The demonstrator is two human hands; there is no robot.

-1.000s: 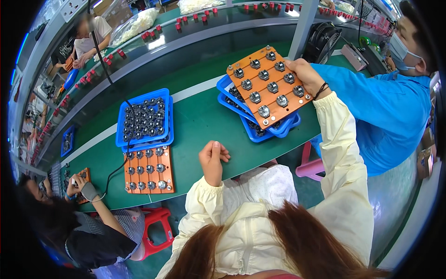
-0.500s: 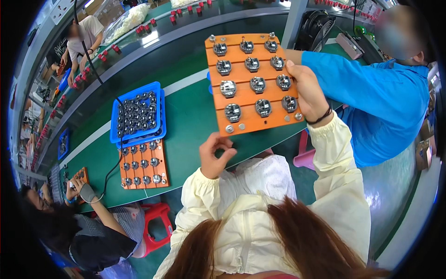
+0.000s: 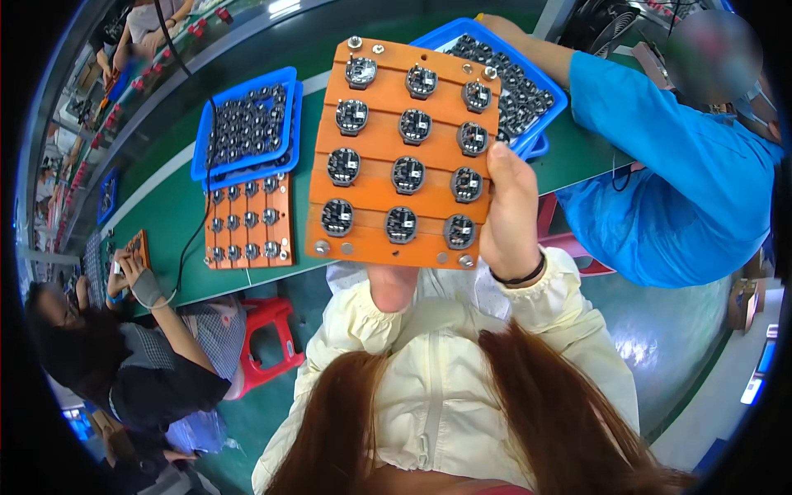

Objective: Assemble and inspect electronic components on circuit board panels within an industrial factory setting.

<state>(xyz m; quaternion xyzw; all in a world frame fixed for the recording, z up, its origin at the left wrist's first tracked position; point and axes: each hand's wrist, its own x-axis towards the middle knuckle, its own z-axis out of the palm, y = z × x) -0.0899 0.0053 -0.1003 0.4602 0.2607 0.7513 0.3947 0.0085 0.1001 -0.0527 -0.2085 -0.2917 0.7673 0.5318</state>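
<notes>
My right hand (image 3: 513,216) grips the right edge of an orange fixture board (image 3: 376,177), thumb on its front face. Rows of small round black-and-silver electronic parts (image 3: 408,174) sit on this board, with metal studs near its corners. It is raised above the table edge and tilted toward me. Below its lower edge my left hand (image 3: 392,287) shows only in part; its fingers are hidden behind the board. Just past the board's upper right lies a blue tray (image 3: 554,111) of similar round parts, partly covered by it.
Stacked blue trays (image 3: 239,169) of round parts stand left on the green table (image 3: 186,272), against a second filled orange board (image 3: 285,221). A black cable (image 3: 198,297) hangs there. A co-worker in blue sleeves (image 3: 627,115) reaches in from the right; another works at far left beside a red stool (image 3: 280,346).
The board has come closer and a little left, tilting more toward me. My left hand has moved behind its lower edge. A filled blue tray has appeared behind the board, by the co-worker's hand.
</notes>
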